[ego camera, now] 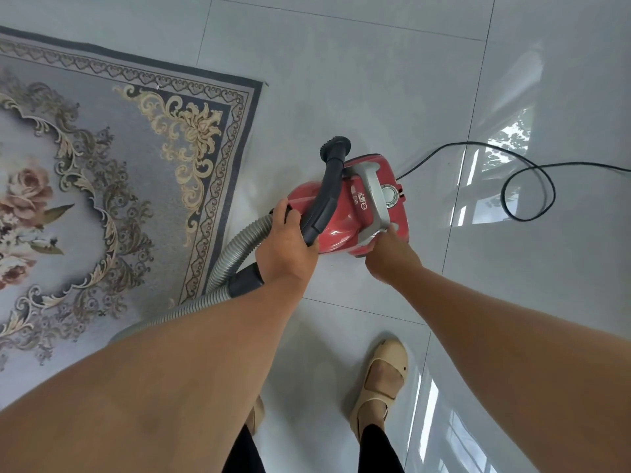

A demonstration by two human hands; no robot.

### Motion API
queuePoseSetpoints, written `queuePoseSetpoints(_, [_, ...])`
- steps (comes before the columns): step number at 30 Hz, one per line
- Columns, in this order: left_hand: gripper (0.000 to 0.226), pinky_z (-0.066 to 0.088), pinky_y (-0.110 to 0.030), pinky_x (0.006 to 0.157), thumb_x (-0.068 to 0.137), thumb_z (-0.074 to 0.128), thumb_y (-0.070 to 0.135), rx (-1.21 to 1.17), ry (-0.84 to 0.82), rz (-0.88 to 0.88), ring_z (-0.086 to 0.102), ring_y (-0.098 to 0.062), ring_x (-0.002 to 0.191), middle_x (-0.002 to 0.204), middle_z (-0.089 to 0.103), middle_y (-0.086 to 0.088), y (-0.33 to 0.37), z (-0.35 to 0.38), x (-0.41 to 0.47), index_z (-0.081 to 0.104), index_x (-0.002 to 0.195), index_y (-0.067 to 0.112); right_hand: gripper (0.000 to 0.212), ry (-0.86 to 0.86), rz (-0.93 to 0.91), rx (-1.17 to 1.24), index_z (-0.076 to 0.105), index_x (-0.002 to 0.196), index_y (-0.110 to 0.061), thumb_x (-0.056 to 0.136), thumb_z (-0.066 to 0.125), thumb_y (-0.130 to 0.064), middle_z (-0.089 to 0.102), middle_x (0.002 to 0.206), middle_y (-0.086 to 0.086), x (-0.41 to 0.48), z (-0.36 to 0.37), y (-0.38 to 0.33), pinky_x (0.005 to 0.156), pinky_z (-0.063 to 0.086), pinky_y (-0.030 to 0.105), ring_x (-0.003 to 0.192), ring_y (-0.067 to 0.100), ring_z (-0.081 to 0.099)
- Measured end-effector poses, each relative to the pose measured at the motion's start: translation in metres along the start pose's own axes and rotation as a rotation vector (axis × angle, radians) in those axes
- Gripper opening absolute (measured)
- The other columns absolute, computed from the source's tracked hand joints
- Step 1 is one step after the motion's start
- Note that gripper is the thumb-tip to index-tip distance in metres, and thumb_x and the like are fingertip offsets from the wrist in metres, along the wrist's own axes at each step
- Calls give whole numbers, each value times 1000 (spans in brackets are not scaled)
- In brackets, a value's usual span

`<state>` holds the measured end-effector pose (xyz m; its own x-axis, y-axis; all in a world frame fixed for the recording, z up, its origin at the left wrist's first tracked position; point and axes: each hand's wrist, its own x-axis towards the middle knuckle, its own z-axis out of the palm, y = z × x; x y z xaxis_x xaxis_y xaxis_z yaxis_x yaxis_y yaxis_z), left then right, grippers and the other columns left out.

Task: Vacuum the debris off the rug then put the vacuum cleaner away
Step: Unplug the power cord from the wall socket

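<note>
A red canister vacuum cleaner (pixel 345 216) sits on the tile floor just right of the rug (pixel 112 186), a grey rug with gold scrolls and roses. My left hand (pixel 285 247) grips the black curved wand handle (pixel 324 199) where the grey ribbed hose (pixel 235 254) joins it. The wand's round black nozzle (pixel 335 147) points up above the canister. At the near end of the canister, my right hand (pixel 387 252) holds its silver carry handle (pixel 374 196). The hose loops back under my left arm over the rug's corner. I see no debris on the visible rug.
A black power cord (pixel 522 186) runs from the back of the canister and loops across the glossy grey tiles (pixel 375 80) to the right edge. My feet in beige sandals (pixel 379 380) stand on the tiles below the canister.
</note>
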<state>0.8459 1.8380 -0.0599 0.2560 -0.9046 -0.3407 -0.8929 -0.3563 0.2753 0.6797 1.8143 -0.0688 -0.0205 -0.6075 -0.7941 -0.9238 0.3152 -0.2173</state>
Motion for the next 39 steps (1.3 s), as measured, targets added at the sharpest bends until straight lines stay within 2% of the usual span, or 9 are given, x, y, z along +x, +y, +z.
queuePoseSetpoints(3, [33,49,-30,55,83,68,35,-14,-2,3,62,-21,77,149,31,11,-1,-1,0,51,101,14,52,99,-29,23,46,139,-9,88,43,0,17,160,6,-4,3,-3,94,45,42,127,31,50])
queuePoseSetpoints(7, [32,48,-29,55,83,69,34,-28,-14,12,62,-21,79,150,29,13,-1,-3,-1,51,100,14,54,171,15,37,40,144,-11,91,45,-4,13,162,4,-12,1,-2,96,45,41,136,27,42])
queuePoseSetpoints(10, [31,45,-27,53,83,69,33,-28,-15,26,62,-21,79,149,30,13,-4,-3,-1,51,100,14,45,252,-39,109,43,138,-13,93,48,-7,30,157,4,-16,1,-5,94,49,44,129,30,49])
queuePoseSetpoints(12, [32,43,-27,52,83,68,33,-28,-17,28,62,-20,79,149,30,13,-5,-3,0,51,101,14,42,295,-76,184,42,133,-14,93,46,-5,44,145,6,-18,1,-8,89,52,45,118,31,56])
queuePoseSetpoints(15, [33,41,-26,53,83,69,33,-25,-20,27,62,-21,81,150,29,13,-5,-4,0,51,104,14,45,337,-103,245,40,134,-17,91,43,-3,50,134,8,-19,0,-10,84,53,44,109,30,58])
queuePoseSetpoints(20, [34,40,-27,54,83,69,33,-21,-21,26,63,-22,83,150,29,13,-5,-5,-2,51,105,14,48,331,-93,242,40,138,-20,93,43,-4,46,139,8,-18,2,-12,85,50,41,113,31,56])
queuePoseSetpoints(26, [37,40,-26,55,82,70,33,-26,-24,20,64,-22,86,151,28,13,-5,-5,-2,52,108,14,50,301,-61,201,39,140,-20,93,45,-5,39,149,9,-15,6,-11,93,49,44,121,32,54])
queuePoseSetpoints(35, [40,42,-26,56,82,70,33,-17,-28,28,64,-21,91,152,26,13,-6,-6,-2,52,112,15,47,304,-46,188,42,141,-19,95,44,-6,44,143,9,-18,2,-14,94,49,42,119,32,55])
queuePoseSetpoints(39, [40,38,-26,54,83,70,33,-6,-36,63,64,-19,90,150,29,14,-13,-8,1,52,114,14,45,299,-37,194,45,137,-17,93,45,-8,50,133,10,-17,-1,-17,90,50,41,113,31,57])
